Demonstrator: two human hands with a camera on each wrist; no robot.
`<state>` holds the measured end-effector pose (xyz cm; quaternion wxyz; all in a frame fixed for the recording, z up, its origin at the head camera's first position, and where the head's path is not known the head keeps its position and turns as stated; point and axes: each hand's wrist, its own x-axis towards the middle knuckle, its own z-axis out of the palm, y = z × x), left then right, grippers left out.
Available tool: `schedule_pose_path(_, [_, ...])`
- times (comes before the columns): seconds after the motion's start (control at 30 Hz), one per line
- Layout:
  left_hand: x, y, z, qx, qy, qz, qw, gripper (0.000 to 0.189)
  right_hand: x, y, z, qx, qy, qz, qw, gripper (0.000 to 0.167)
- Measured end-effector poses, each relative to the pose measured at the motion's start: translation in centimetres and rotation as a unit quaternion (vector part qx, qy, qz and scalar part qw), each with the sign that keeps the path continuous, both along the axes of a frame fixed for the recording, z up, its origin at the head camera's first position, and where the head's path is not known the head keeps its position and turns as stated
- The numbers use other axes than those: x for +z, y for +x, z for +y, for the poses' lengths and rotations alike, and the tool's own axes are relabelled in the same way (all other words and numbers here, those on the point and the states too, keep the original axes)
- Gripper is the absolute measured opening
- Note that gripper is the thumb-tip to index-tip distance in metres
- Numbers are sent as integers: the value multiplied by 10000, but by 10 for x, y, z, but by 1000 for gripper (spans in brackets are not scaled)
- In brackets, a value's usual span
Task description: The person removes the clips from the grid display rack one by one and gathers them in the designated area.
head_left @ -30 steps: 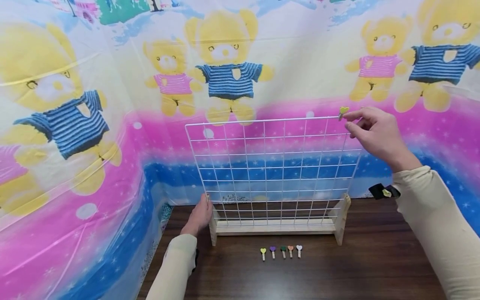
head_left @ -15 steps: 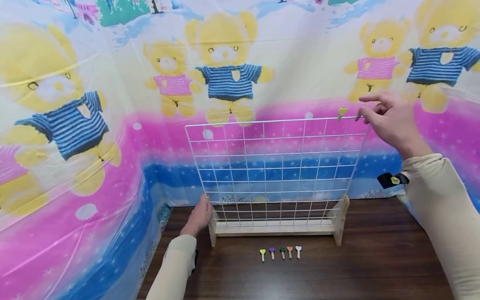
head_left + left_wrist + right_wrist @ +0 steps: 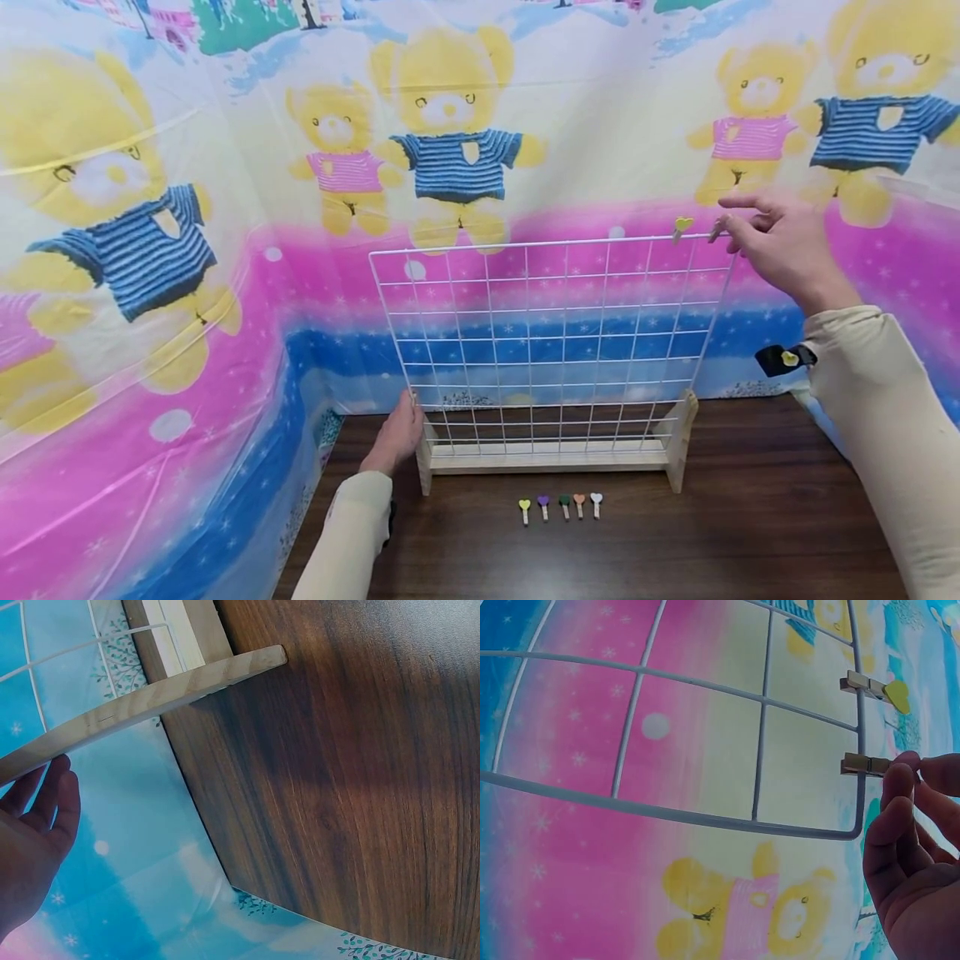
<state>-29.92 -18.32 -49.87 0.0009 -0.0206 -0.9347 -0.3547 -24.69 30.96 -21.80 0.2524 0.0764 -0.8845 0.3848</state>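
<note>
A white wire grid (image 3: 528, 245) stands upright in a pale wooden stand (image 3: 547, 457). At its top right corner my right hand (image 3: 783, 246) pinches a small wooden clothespin (image 3: 865, 764), whose jaws straddle the top wire; its upper end is hidden by my fingertips. Beside it a clothespin with a yellow heart (image 3: 682, 225) is clipped on the same wire. My left hand (image 3: 401, 432) rests its fingers against the left wooden side piece (image 3: 142, 697); these fingers look fairly straight in the left wrist view.
In front of the stand several clothespins lie in a row on the brown table (image 3: 675, 542): a yellow heart (image 3: 524, 507), purple (image 3: 543, 503), dark green (image 3: 565, 502), orange (image 3: 579, 502) and white (image 3: 596, 501). A bear-print curtain (image 3: 600, 150) hangs close behind.
My right hand has moved from the yellow-heart clothespin rightward to the clothespin by the corner, and has stayed there over the last half second. The left hand keeps its place.
</note>
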Motion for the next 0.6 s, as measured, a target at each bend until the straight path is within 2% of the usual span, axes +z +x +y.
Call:
schedule_pose_path(0.43, [0, 1, 0, 11, 4, 44, 10000, 24, -10, -1, -1, 272, -52, 102, 9996, 41])
schedule_pose_path(0.6, [-1, 1, 0, 18, -1, 71, 10000, 21, -11, -2, -1, 301, -153, -22, 9994, 42])
